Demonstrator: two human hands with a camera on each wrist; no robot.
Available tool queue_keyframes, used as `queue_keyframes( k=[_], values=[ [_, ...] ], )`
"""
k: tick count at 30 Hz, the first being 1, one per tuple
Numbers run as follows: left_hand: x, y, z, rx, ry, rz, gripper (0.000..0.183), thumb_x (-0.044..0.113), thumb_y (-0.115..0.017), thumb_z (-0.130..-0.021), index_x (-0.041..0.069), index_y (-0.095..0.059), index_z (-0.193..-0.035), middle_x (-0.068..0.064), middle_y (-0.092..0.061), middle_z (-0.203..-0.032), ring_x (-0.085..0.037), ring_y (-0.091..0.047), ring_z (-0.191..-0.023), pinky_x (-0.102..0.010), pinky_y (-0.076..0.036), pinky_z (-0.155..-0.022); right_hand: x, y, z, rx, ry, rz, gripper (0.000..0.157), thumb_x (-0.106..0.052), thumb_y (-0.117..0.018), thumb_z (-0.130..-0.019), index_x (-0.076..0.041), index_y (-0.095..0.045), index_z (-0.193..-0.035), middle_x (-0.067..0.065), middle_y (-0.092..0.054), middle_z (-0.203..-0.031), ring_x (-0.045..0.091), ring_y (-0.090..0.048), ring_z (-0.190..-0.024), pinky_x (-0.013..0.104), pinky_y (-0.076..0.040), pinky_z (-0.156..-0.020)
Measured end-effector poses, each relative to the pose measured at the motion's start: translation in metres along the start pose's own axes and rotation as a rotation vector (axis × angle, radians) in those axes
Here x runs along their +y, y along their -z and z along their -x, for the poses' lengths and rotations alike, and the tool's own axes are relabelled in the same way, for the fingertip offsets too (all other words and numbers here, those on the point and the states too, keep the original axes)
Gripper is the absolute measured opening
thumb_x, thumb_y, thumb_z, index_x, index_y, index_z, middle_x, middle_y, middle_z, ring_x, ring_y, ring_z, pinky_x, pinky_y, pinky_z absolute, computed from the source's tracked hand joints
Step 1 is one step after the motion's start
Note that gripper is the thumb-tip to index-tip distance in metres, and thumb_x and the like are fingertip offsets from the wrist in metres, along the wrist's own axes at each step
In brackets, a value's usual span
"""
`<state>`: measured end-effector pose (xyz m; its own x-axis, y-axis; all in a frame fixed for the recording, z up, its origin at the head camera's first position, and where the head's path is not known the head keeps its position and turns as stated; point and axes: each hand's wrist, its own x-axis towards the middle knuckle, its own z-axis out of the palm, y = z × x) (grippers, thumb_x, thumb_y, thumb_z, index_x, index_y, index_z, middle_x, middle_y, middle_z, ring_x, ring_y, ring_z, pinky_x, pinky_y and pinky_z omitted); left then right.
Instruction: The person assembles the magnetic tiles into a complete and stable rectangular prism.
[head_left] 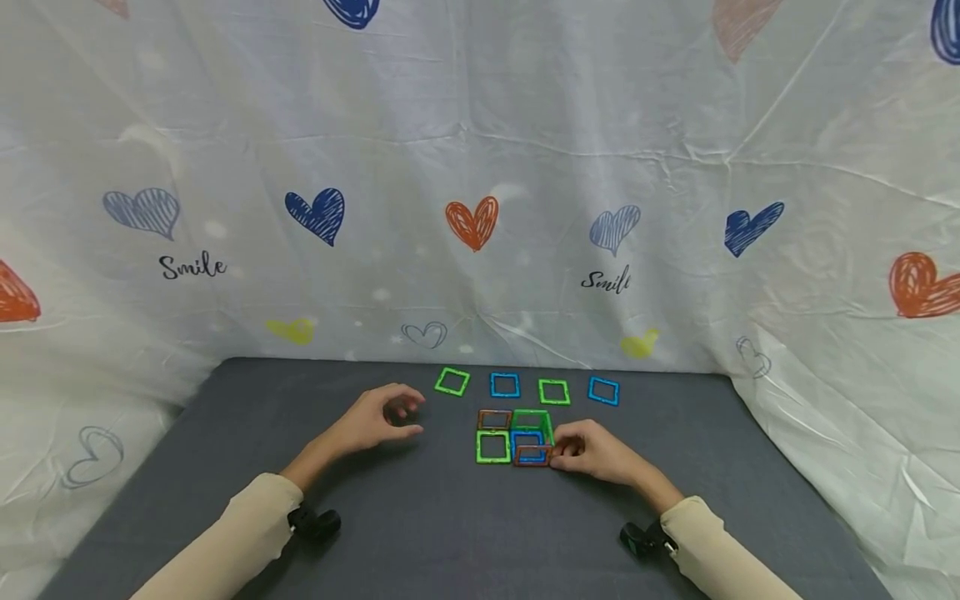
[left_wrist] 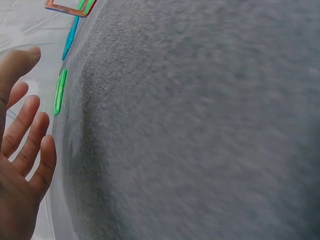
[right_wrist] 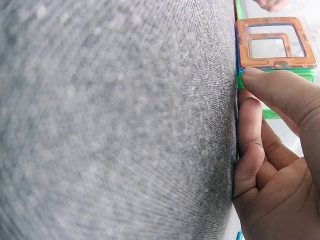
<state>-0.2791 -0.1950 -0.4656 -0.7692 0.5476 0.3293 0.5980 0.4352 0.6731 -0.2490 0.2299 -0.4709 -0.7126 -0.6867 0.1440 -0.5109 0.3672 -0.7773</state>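
Note:
Square magnetic tiles stand joined together mid-table. A green tile (head_left: 492, 447) lies flat at the front left of the build, with a blue tile (head_left: 525, 439) beside it. At the near right side an orange magnetic tile (right_wrist: 275, 63) stands upright, meeting a green wall tile (head_left: 548, 427) at the corner. My right hand (head_left: 596, 452) pinches that corner, thumb tip on the orange tile's edge and fingers curled beside the green wall. Another brown-orange tile (head_left: 495, 419) stands at the back left. My left hand (head_left: 378, 414) hovers left of the build, fingers loosely bent, holding nothing.
Behind the build lie loose tiles in a row: a green one (head_left: 452, 382), a blue one (head_left: 505, 385), another green one (head_left: 554, 392) and another blue one (head_left: 603, 391). The dark grey table (head_left: 450, 533) ends at a heart-printed curtain (head_left: 405, 275).

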Motion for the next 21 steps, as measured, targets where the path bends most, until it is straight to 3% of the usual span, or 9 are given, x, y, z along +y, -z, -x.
queue_keyframes(
  k=[8, 21],
  values=[
    [-0.008, -0.003, -0.024, -0.019, 0.030, -0.024, 0.054, 0.025, -0.087, -0.085, 0.005, -0.064, -0.129, -0.014, -0.066, -0.109, -0.030, -0.064, -0.092, -0.046, -0.052, -0.081, -0.001, 0.000, -0.001, 0.001, 0.013, -0.014, 0.005, -0.004, -0.074, -0.094, -0.007, -0.072, -0.098, 0.003, -0.069, -0.084, 0.015, -0.060, -0.067, 0.026, -0.050, -0.059],
    [-0.022, -0.011, -0.059, -0.041, 0.178, -0.059, 0.060, 0.029, -0.090, -0.080, 0.011, -0.066, -0.132, -0.003, -0.064, -0.107, -0.019, -0.062, -0.091, -0.042, -0.052, -0.082, -0.002, 0.000, -0.001, -0.004, 0.009, -0.023, 0.004, -0.003, -0.074, -0.094, -0.006, -0.072, -0.098, 0.004, -0.068, -0.082, 0.014, -0.060, -0.066, 0.025, -0.049, -0.058]
  ],
)
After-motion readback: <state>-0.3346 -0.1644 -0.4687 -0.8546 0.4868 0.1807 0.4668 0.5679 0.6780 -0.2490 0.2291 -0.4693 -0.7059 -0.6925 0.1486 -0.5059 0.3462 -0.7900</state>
